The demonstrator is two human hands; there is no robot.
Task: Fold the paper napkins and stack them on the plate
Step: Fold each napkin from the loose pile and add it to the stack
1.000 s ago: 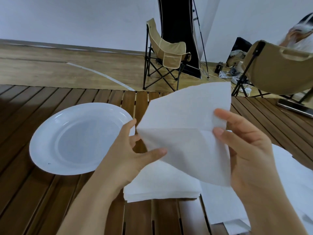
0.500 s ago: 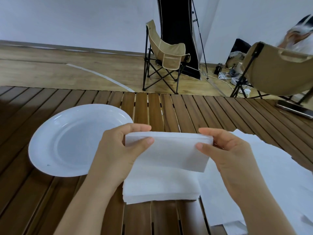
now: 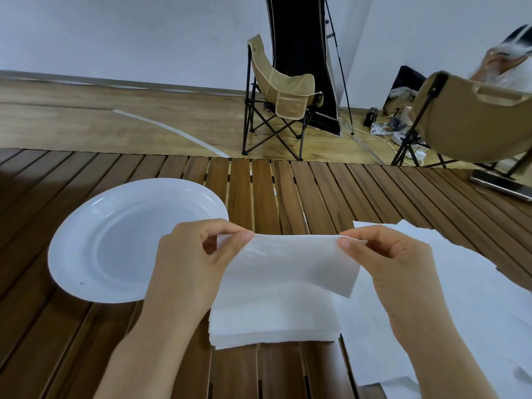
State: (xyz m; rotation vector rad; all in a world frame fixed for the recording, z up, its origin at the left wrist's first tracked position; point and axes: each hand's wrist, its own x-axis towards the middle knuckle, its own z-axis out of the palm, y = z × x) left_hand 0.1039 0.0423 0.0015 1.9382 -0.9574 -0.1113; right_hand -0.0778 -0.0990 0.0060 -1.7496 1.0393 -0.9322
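I hold a folded white paper napkin (image 3: 290, 263) in the air above the table, its top edge stretched between both hands. My left hand (image 3: 195, 260) pinches its left top corner between thumb and fingers. My right hand (image 3: 394, 263) pinches the right top corner the same way. Under it lies a stack of white napkins (image 3: 273, 321) on the slatted wooden table (image 3: 288, 191). A white plate (image 3: 86, 246) with nothing on it sits to the left, partly behind my left hand.
Large white paper sheets (image 3: 466, 298) cover the table's right side. A phone (image 3: 501, 184) lies at the far right edge. Beyond the table stand two tan folding chairs (image 3: 285, 99), a black stand, and a person at the far right.
The open napkin was folded in half and lowered toward the stack. Both hands now pinch its top corners and pull it flat.
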